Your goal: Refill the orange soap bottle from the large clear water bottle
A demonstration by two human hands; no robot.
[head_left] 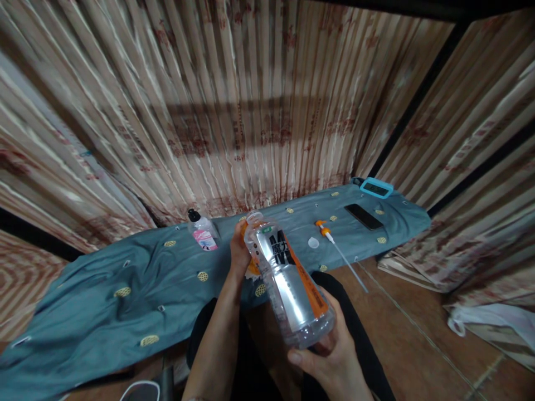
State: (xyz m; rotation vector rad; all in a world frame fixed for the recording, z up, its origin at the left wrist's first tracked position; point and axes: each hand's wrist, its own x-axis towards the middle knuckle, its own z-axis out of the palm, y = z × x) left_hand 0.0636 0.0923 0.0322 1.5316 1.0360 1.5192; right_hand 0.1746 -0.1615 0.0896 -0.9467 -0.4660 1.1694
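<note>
My right hand [324, 353] grips the base of a clear plastic bottle [288, 284] with a silver, black and orange label. The bottle is tilted, its neck pointing up and away to the left. Behind its neck, my left hand [241, 250] is closed around what looks like an orange-labelled bottle [253, 268], mostly hidden by the clear one. Whether the two bottles' mouths touch, I cannot tell. To the right on the cloth lies an orange and white pump head [324, 229], its long tube reaching past the edge. A small white round cap [313, 243] is beside it.
A clear bottle with a black pump and pink label [203, 233] is on the teal patterned cloth [167, 267] at left. A dark phone [363, 216] and a blue-framed digital clock [377, 188] are at right. Striped curtains [234, 111] hang close behind.
</note>
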